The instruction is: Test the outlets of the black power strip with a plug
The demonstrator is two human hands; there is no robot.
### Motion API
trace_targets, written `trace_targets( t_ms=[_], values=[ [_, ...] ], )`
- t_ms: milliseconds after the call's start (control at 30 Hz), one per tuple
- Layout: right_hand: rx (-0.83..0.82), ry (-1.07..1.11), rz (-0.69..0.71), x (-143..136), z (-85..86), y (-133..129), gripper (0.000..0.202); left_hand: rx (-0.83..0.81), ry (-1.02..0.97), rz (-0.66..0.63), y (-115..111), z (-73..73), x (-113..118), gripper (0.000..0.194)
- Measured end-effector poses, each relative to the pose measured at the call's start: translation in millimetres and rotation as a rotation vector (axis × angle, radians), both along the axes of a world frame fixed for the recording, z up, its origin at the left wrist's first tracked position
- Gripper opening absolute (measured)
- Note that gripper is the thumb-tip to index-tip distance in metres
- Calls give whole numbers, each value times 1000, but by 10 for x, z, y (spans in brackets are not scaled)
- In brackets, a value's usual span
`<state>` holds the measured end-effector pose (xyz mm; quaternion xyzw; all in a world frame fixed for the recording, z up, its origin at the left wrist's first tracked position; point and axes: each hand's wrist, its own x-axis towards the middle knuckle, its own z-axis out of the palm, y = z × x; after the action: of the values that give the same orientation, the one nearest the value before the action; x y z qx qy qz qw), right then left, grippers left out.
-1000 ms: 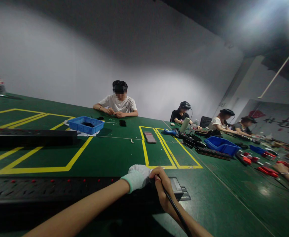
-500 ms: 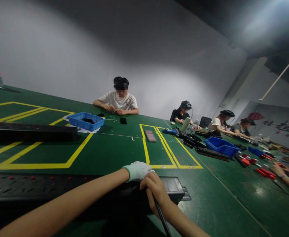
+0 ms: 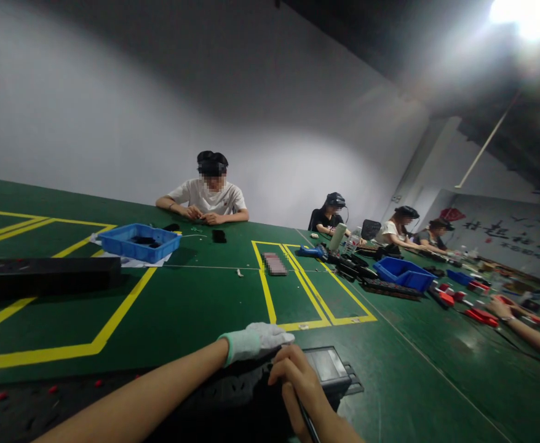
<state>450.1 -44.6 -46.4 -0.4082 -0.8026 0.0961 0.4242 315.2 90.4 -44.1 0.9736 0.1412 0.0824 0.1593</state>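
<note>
A long black power strip [image 3: 233,389] with sockets and red parts lies along the near table edge, partly hidden by my arms. At its right end are a dark, shiny panel [image 3: 324,364] and a metal bracket [image 3: 353,379]. My left hand [image 3: 259,340], in a white glove with a mint cuff, lies over the strip's far edge, fingers stretched out to the right. Close beside it, my right hand [image 3: 300,376] is bare and closed round a black cable [image 3: 307,423] that runs down toward me. What is under its fingertips is hidden.
A second black strip [image 3: 48,275] lies at the left, near a blue tray [image 3: 138,251] with black parts. Ahead is a pink phone-like object [image 3: 275,264] among yellow tape lines. A blue bin [image 3: 403,275] and red parts [image 3: 482,317] lie right. Several co-workers sit around the green table.
The view has shifted, so the strip and both hands appear lower. The gloved fingers look more stretched out. My right hand keeps hold of the cable.
</note>
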Motion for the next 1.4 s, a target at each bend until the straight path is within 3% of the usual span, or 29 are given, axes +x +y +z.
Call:
trace_targets(
  t_ms=[167, 267, 333, 467, 633, 833, 1067, 1167, 1300, 1400],
  values=[
    [163, -179, -97, 30, 137, -148, 37, -40, -25, -62, 49, -41, 74, 43],
    [203, -280, -151, 91, 169, -234, 47, -36, 5, -100, 40, 13, 27, 50],
    [253, -336, -174, 144, 155, -272, 52, -11, 33, -103, 13, 66, -42, 44],
    [393, -391, -159, 274, 56, -276, 55, 73, 50, -5, -80, 148, -143, 40],
    [483, -437, -155, 387, -187, -189, 54, 216, 123, 120, -143, 156, -124, 44],
    [453, -278, -127, 363, -427, -92, 49, 261, 126, 27, -124, 44, -138, 45],
    [439, -311, -129, 354, -408, -119, 49, 244, 108, -49, -128, 23, -155, 41],
    [477, -303, -165, 341, -486, -137, 48, 266, 90, -56, -154, 41, -160, 40],
    [502, -284, -216, 314, -649, -110, 56, 348, -18, -57, -181, 11, -150, 36],
    [586, -341, -234, 304, -655, -71, 55, 424, -138, -43, -192, -47, -113, 33]
  ],
)
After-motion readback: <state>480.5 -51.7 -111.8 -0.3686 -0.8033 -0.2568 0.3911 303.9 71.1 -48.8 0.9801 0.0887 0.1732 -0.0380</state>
